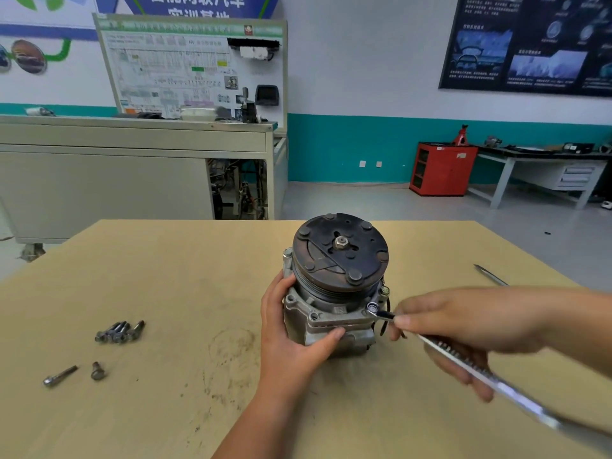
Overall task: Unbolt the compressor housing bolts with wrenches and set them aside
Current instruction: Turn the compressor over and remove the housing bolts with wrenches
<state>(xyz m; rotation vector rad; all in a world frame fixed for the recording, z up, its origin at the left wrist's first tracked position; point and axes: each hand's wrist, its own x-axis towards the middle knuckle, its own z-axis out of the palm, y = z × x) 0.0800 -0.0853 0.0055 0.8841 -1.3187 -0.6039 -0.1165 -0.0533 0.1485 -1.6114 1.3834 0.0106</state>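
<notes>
A grey compressor with a dark clutch plate on top stands upright in the middle of the wooden table. My left hand grips its housing from the left, thumb across the front. My right hand holds a long shiny wrench, whose ring end sits on a bolt at the housing's right front corner. Another bolt stands just behind that corner. A bunch of removed bolts lies on the table at the left.
A single bolt and a small fitting lie near the left front of the table. A slim metal tool rests at the table's right edge. A workbench and training board stand behind the table.
</notes>
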